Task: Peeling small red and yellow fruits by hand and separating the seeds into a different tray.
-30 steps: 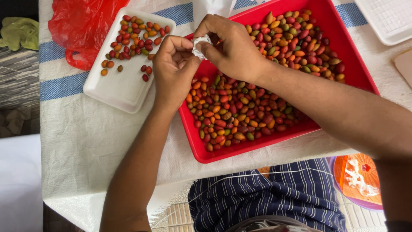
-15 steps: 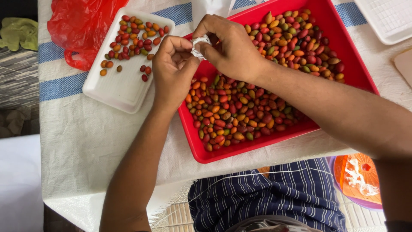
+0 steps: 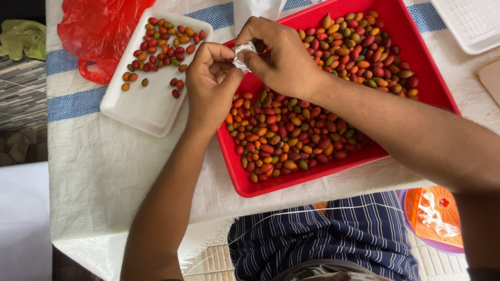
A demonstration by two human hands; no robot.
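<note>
Both hands meet over the near-left corner of a red tray (image 3: 437, 88) that is full of small oval fruits (image 3: 297, 135) in red, orange and green. My right hand (image 3: 281, 54) pinches a small crumpled white piece (image 3: 243, 56) between thumb and fingers. My left hand (image 3: 211, 86) is curled, with its fingertips touching the same white piece from the left. To the left lies a white foam tray (image 3: 140, 106) with several of the same fruits (image 3: 166, 39) heaped at its far end.
A red plastic bag (image 3: 96, 34) lies at the far left, behind the white foam tray. A second white tray (image 3: 469, 23) sits at the far right. The white cloth with blue stripes (image 3: 94, 166) covers the table. An orange container (image 3: 435, 218) stands below the table's edge on the right.
</note>
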